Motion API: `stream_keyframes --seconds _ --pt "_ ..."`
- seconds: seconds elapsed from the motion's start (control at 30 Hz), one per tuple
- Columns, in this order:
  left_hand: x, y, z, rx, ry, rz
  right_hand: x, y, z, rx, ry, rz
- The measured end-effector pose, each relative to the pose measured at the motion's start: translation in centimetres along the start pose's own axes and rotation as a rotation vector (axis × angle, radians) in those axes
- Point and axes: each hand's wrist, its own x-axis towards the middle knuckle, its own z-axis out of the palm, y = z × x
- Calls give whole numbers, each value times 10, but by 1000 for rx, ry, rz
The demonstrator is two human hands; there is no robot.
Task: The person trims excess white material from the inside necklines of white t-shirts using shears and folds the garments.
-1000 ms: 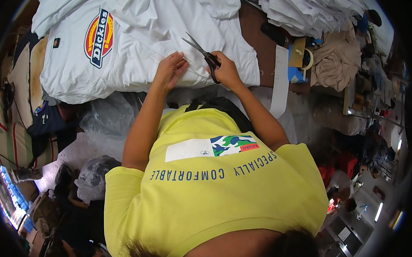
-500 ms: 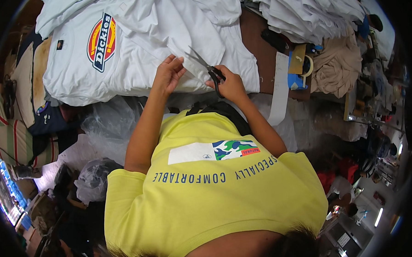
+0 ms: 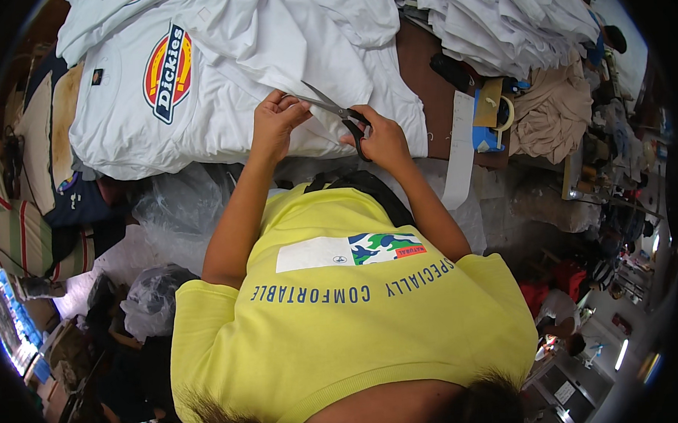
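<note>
Holds dark-handled scissors (image 3: 341, 112) in R hand (image 3: 383, 138), clamped on the handles, w/ blades spread apart & directed to upper L, over pile of white T-shirts (image 3: 222, 126). Has L hand (image 3: 277, 126) near the blades, w/ thumb & fingers close together (cannot tell if pinching cloth or thread, too small to see). At L part of pile: red-yellow print (image 3: 168, 74) w/ dark blue band. To R, on brown table (image 3: 427, 87): long white paper strip (image 3: 460, 153), hanging over the edge, & roll of tape (image 3: 509, 112). Further R: heap of beige cloth (image 3: 553, 115).
</note>
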Motion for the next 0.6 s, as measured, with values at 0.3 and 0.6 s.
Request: stream_keyframes --seconds 0.3,0.6 --pt "0 4 -3 -24 -39 -31 9 0 5 35 -32 -50" --pt "-3 7 -4 -10 -43 -40 13 -5 6 43 -53 -35"
